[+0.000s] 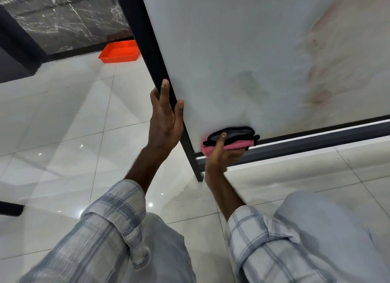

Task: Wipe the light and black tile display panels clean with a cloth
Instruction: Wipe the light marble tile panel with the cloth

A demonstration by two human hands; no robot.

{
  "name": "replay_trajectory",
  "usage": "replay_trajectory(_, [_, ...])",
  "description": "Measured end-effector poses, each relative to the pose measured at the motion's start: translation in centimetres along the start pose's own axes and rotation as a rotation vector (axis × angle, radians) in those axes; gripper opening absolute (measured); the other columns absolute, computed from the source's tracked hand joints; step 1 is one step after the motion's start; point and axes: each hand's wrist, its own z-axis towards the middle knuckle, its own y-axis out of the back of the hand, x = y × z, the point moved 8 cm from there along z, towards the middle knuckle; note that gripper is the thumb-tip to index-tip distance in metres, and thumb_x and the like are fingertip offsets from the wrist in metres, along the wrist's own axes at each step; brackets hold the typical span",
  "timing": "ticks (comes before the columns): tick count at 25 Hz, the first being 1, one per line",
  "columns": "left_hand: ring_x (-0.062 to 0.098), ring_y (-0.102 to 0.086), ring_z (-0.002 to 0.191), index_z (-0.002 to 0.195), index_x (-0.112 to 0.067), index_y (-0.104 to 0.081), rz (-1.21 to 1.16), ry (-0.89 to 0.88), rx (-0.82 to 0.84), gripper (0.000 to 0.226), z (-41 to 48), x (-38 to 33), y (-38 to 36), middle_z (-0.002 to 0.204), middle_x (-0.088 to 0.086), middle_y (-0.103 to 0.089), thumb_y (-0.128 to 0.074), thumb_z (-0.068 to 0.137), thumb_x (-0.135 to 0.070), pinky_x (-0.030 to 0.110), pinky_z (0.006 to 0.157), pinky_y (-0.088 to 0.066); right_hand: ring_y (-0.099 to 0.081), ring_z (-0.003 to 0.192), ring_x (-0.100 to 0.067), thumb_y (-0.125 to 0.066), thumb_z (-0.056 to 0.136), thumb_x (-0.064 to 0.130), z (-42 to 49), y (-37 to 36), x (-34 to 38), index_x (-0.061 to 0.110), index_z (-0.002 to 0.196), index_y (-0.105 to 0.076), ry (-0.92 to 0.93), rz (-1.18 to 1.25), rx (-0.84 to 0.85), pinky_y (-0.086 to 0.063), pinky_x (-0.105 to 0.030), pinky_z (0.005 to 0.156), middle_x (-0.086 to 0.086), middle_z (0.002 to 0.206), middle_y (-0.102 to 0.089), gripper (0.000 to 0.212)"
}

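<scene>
The right hand (221, 154) is gripping the pink, black-edged cloth (232, 138), thumb on top, and is pressing it against the light panel (242, 50) at its lower left corner. The left hand (165, 122) is clasping the panel's black frame (152, 50), its far fingers apparently curling behind. The black panel (63, 15) is standing beyond.

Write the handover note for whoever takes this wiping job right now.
Left grip holds the black frame of the light panel.
Right grip clutches the pink cloth, pressed on that panel's lower left corner.
Black panel stands behind, to the left, no hand on it.
Done: cannot tell how much is wiped.
Left: finish the light panel, then the black panel.
</scene>
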Motion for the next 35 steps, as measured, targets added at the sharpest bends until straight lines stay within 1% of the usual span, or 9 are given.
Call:
replay_trajectory(3, [-0.022,-0.030,0.119,0.156,-0.060,0.010,0.010,-0.041,0.019,0.073,0.0,-0.2,0.0,0.148,0.012,-0.023,-0.036,0.112,-0.025,-0.001,0.102,-0.030,-0.039,0.139,-0.036,-0.065,0.097,0.048,-4.2,-2.9,-2.1,0.015,0.159,-0.023,-0.263,0.146,0.067,-0.034,-0.050,0.115,-0.017,0.150,-0.034,0.081])
replay_trajectory(6, [0.017,-0.041,0.115,0.157,-0.058,0.010,0.012,-0.045,0.006,0.081,0.0,-0.3,0.0,0.146,0.010,-0.031,-0.040,0.111,-0.013,0.033,0.092,-0.042,-0.056,0.121,-0.035,-0.072,0.093,0.042,-5.7,-4.8,-2.7,0.012,0.142,-0.037,-0.415,0.317,0.119,-0.047,-0.045,0.104,-0.017,0.133,-0.049,0.067])
replay_trajectory(11, [0.014,-0.024,0.140,0.159,-0.026,0.002,0.067,0.187,0.166,0.070,-1.1,0.4,-0.3,0.156,0.021,-0.024,-0.046,0.110,-0.013,0.006,0.117,-0.017,-0.061,0.082,-0.022,-0.044,0.100,0.043,-4.5,-1.2,1.7,0.016,0.093,-0.065,-0.639,0.588,0.349,-0.043,-0.029,0.075,-0.006,0.084,-0.067,0.035])
replay_trajectory(15, [0.042,-0.056,0.115,0.162,-0.029,0.020,0.138,0.282,0.471,0.109,-1.2,-1.2,1.0,0.144,0.040,-0.040,-0.066,0.099,-0.004,0.040,0.103,-0.048,-0.063,0.087,-0.032,-0.038,0.106,0.034,-4.7,6.1,8.8,0.010,0.097,-0.072,-0.612,0.606,0.351,-0.052,-0.041,0.076,-0.014,0.093,-0.067,0.043])
replay_trajectory(17, [0.035,-0.060,0.114,0.165,-0.030,0.010,0.194,0.454,0.597,0.109,-2.2,-2.4,2.7,0.134,0.035,-0.053,-0.071,0.096,-0.004,0.043,0.089,-0.054,-0.064,0.085,-0.031,-0.034,0.108,0.029,-5.7,8.7,11.7,0.009,0.100,-0.068,-0.581,0.537,0.349,-0.056,-0.040,0.072,-0.013,0.090,-0.070,0.040])
replay_trajectory(21, [0.032,-0.056,0.133,0.150,-0.020,-0.054,0.287,0.558,0.737,0.050,-1.6,-7.1,6.9,0.150,0.006,-0.057,-0.059,0.100,-0.026,0.051,0.103,-0.051,-0.067,0.081,-0.025,-0.036,0.109,0.026,-8.9,14.3,17.8,0.010,0.100,-0.066,-0.515,0.301,0.357,-0.057,-0.038,0.072,-0.010,0.088,-0.070,0.035])
replay_trajectory(24, [0.038,-0.064,0.110,0.144,-0.019,-0.060,0.258,0.656,0.756,0.046,0.7,-11.5,11.2,0.141,0.002,-0.061,-0.067,0.098,-0.019,0.048,0.091,-0.055,-0.071,0.066,-0.019,-0.037,0.110,0.033,-12.9,17.1,22.7,0.012,0.099,-0.063,-0.464,0.122,0.371,-0.056,-0.035,0.066,-0.009,0.079,-0.071,0.036])
replay_trajectory(29, [0.022,-0.066,0.113,0.147,-0.026,-0.056,0.180,0.678,0.670,0.053,5.2,-19.5,22.9,0.136,-0.005,-0.060,-0.072,0.096,-0.027,0.041,0.083,-0.057,-0.068,0.056,-0.023,-0.030,0.112,0.033,-23.3,17.0,29.0,0.007,0.082,-0.069,-0.463,-0.121,0.530,-0.054,-0.026,0.049,-0.008,0.058,-0.069,0.056])
replay_trajectory(35, [0.015,-0.067,0.100,0.144,-0.019,-0.058,0.116,0.863,0.342,0.053,7.3,-20.4,40.1,0.131,-0.006,-0.061,-0.076,0.094,-0.017,0.011,0.083,-0.048,-0.068,0.063,-0.019,-0.039,0.109,0.036,-37.8,8.7,32.9,0.007,0.091,-0.071,-0.376,-0.275,0.744,-0.054,-0.031,0.061,-0.010,0.071,-0.072,0.046])
